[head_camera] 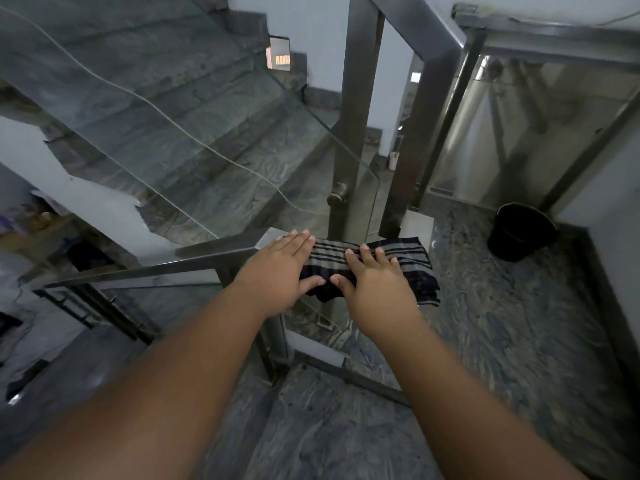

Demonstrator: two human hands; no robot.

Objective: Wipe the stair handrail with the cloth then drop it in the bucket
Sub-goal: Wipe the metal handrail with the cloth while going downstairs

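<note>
A dark cloth with pale stripes (405, 252) lies draped over the corner of the steel handrail (194, 261). My left hand (277, 271) rests flat on the rail's corner, fingers spread over the cloth's left end. Beside it, my right hand (370, 285) presses flat on the cloth's middle, its thumb close to my left thumb. The cloth's right end hangs free past my right hand. A black bucket (519, 233) stands on the landing floor at the right, near the wall.
Glass panels (156, 133) fill the railing below the rail. Grey marble stairs (214, 109) rise at the upper left. Steel posts (356, 116) stand just behind the cloth. A white wall (602, 188) borders the landing on the right.
</note>
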